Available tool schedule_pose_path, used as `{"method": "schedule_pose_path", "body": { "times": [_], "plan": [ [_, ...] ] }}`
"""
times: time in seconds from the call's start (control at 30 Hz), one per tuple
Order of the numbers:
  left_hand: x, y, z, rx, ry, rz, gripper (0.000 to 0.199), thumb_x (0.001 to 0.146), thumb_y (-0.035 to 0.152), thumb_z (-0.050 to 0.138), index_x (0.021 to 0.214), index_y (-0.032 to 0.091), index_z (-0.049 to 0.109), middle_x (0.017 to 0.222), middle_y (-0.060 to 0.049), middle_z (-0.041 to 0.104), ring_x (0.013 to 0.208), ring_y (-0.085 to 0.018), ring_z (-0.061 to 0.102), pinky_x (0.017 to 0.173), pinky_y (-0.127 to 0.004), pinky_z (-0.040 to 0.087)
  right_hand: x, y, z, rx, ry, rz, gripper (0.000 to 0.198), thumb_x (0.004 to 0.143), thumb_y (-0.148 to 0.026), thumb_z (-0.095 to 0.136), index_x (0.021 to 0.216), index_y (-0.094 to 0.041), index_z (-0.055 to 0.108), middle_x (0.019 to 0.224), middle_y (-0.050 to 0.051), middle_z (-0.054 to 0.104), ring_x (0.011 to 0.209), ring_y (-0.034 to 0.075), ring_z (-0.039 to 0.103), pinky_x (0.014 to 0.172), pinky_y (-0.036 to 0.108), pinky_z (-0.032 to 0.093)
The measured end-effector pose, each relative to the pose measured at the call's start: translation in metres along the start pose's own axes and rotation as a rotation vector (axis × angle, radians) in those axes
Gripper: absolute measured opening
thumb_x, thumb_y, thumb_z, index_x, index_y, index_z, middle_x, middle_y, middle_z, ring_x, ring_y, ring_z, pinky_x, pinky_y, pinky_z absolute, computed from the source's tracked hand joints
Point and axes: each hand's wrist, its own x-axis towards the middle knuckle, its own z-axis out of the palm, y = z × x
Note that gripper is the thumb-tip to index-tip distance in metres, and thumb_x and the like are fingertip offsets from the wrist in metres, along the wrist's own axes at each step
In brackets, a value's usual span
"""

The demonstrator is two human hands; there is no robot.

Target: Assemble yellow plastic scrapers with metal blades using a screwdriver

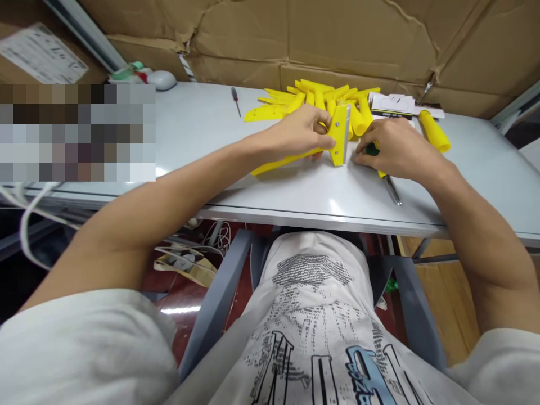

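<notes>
My left hand is closed around a yellow scraper just above the table. Its wide head faces right, with two screws and a metal blade along the edge, and its long handle passes under my wrist to the left. To the right of the blade, my right hand curls around a screwdriver. Part of a dark green and yellow handle shows between the fingers, and the metal shaft points down toward the table's front edge. Behind both hands lies a pile of yellow scraper parts, partly hidden by my left hand.
A small screwdriver lies left of the pile. Printed cards and a yellow handle are at the right. A white mouse sits back left. Cardboard walls the rear of the table. White cables hang at left.
</notes>
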Motion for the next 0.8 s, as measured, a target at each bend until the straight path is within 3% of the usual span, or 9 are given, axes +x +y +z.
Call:
{"method": "schedule_pose_path", "body": {
  "times": [0.23, 0.4, 0.53, 0.8],
  "plan": [
    [0.001, 0.0, -0.003, 0.032, -0.031, -0.054, 0.01, 0.102, 0.015, 0.089, 0.101, 0.021, 0.082, 0.086, -0.005, 0.082, 0.078, -0.023, 0.074, 0.089, -0.04, 0.063, 0.003, 0.005, 0.01, 0.001, 0.002, 0.043, 0.018, 0.102, -0.013, 0.082, 0.097, -0.023, 0.097, 0.114, 0.018, 0.094, 0.116, 0.046, 0.09, 0.114, 0.063, 0.072],
    [-0.003, 0.01, -0.003, 0.034, -0.011, -0.121, 0.011, 0.103, 0.011, 0.085, 0.098, 0.021, 0.085, 0.087, -0.008, 0.083, 0.078, -0.024, 0.075, 0.087, -0.039, 0.06, 0.012, 0.027, 0.028, 0.188, 0.08, -0.084, 0.013, 0.092, -0.019, 0.095, 0.085, -0.028, 0.089, 0.085, 0.01, 0.085, 0.087, 0.039, 0.08, 0.102, 0.062, 0.067],
    [-0.004, 0.011, -0.003, -0.011, 0.0, -0.112, 0.011, 0.099, 0.011, 0.087, 0.095, 0.021, 0.086, 0.09, -0.007, 0.085, 0.075, -0.022, 0.075, 0.08, -0.037, 0.057, 0.012, 0.026, 0.024, 0.336, 0.093, -0.187, 0.016, 0.093, -0.028, 0.099, 0.083, -0.033, 0.088, 0.067, 0.004, 0.071, 0.08, 0.034, 0.074, 0.097, 0.059, 0.063],
    [-0.003, 0.012, -0.001, -0.012, 0.008, -0.109, 0.025, 0.105, 0.005, 0.08, 0.088, 0.023, 0.077, 0.072, -0.001, 0.077, 0.071, -0.019, 0.071, 0.076, -0.035, 0.05, 0.008, -0.018, 0.009, 0.413, 0.231, -0.162, 0.009, 0.101, -0.037, 0.1, 0.099, -0.039, 0.092, 0.098, 0.006, 0.089, 0.092, 0.035, 0.075, 0.105, 0.06, 0.064]
  ]
}}
